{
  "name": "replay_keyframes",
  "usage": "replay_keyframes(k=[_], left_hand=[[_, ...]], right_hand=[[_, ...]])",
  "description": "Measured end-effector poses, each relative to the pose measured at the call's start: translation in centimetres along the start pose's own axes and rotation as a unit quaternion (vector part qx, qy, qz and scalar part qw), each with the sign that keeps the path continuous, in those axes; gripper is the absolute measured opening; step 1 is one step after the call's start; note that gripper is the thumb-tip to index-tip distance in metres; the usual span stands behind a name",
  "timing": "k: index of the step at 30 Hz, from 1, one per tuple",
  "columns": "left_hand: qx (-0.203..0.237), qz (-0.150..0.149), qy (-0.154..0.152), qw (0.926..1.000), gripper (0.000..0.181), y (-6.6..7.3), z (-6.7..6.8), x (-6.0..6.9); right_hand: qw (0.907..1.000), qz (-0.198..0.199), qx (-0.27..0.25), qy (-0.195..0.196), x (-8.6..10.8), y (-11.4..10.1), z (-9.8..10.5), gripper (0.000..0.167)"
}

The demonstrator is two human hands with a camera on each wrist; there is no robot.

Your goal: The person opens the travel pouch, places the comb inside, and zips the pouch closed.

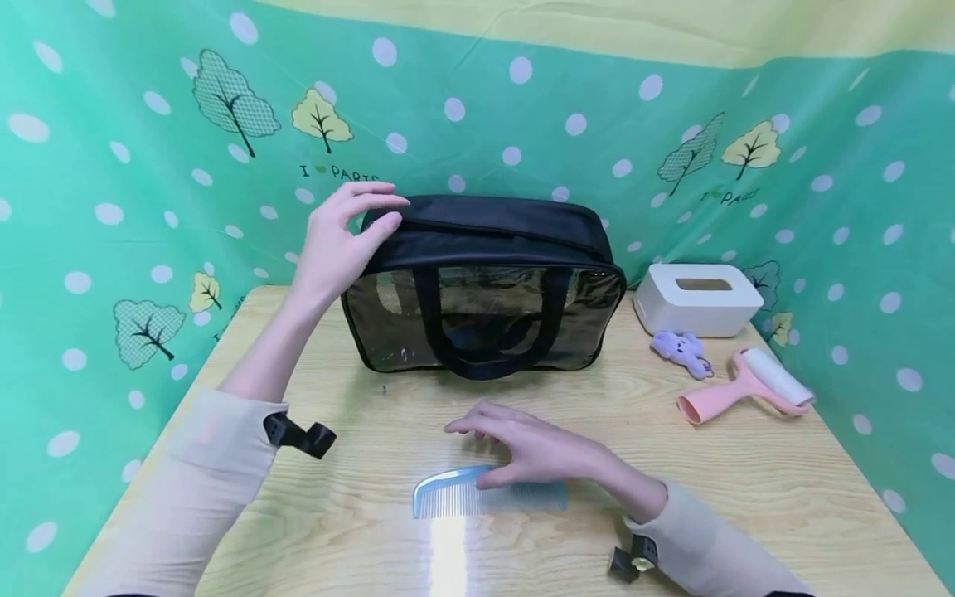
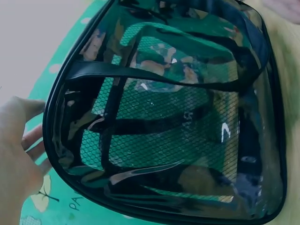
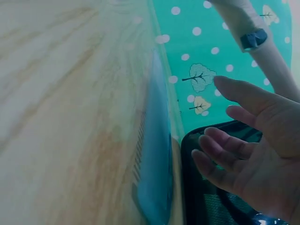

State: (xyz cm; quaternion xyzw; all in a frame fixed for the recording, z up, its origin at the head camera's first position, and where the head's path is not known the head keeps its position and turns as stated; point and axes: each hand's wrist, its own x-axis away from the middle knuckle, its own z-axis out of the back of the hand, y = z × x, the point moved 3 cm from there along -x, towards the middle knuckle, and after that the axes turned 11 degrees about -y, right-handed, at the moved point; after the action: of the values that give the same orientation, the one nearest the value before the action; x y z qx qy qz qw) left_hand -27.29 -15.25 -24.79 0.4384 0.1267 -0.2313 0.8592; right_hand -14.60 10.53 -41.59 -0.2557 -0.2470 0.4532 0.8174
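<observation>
A black bag [image 1: 485, 236] with see-through sides and a dark handle stands upright at the back of the table. My left hand [image 1: 346, 236] holds its top left corner, thumb towards the front and fingers over the top. In the left wrist view, the left hand [image 2: 18, 150] is at the bag's edge, some fingertips hidden behind it. A blue comb [image 1: 448, 481] lies flat near the table's front, teeth towards me. Above it hovers my right hand [image 1: 533, 444], fingers loosely bent and holding nothing. The right wrist view shows a gap between the right hand [image 3: 262, 145] and the comb [image 3: 157, 159].
On the right side of the table [image 1: 746, 497] stand a white tissue box [image 1: 697, 311], a small purple plush toy [image 1: 682, 352] and a pink lint roller [image 1: 746, 385]. A green dotted cloth [image 1: 477, 124] hangs behind and along both sides.
</observation>
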Motion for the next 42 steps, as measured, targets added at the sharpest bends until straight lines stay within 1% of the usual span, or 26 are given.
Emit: replay_keyframes(k=[5, 8, 10, 17, 20, 23, 28, 32, 37, 42], left_hand=[[-0.012, -0.011, -0.055, 0.9984, 0.024, 0.2, -0.3, -1.5], [-0.017, -0.01, -0.083, 0.9964, 0.023, 0.3, -0.3, -2.1], [-0.019, -0.01, -0.1, 0.9948, 0.023, 0.1, -0.2, -2.4], [0.007, 0.0, -0.157, 0.9876, 0.023, -0.8, 0.1, -2.9], [0.002, 0.0, -0.17, 0.9854, 0.023, -1.2, 0.0, -3.0], [-0.011, -0.003, -0.177, 0.9842, 0.023, -1.5, -0.2, -3.2], [-0.036, 0.0, -0.192, 0.9808, 0.024, -1.7, -0.4, -3.3], [-0.054, 0.004, -0.21, 0.9762, 0.027, -1.9, -0.4, -3.5], [-0.075, 0.009, -0.231, 0.9701, 0.03, -2.0, -0.4, -3.7], [-0.092, 0.023, -0.259, 0.9611, 0.035, -2.1, -0.5, -3.8]], right_hand=[[0.999, -0.004, 0.04, -0.02, 0.1, 0.3, -0.8, 0.082], [0.9983, -0.006, 0.05, -0.03, 0.1, 0.5, -0.9, 0.084], [0.9977, -0.012, 0.053, -0.04, 0.2, 0.6, -1.0, 0.085], [0.9945, -0.045, 0.065, -0.068, 0.6, 1.1, -1.1, 0.086], [0.993, -0.057, 0.068, -0.079, 0.7, 1.2, -1.2, 0.086], [0.9915, -0.064, 0.073, -0.087, 0.8, 1.2, -1.2, 0.086], [0.9902, -0.074, 0.075, -0.092, 0.9, 1.2, -1.3, 0.081], [0.9891, -0.08, 0.082, -0.092, 0.9, 1.1, -1.3, 0.078], [0.9877, -0.081, 0.099, -0.09, 0.9, 1.0, -1.3, 0.079], [0.9851, -0.085, 0.116, -0.094, 0.9, 0.8, -1.4, 0.081]])
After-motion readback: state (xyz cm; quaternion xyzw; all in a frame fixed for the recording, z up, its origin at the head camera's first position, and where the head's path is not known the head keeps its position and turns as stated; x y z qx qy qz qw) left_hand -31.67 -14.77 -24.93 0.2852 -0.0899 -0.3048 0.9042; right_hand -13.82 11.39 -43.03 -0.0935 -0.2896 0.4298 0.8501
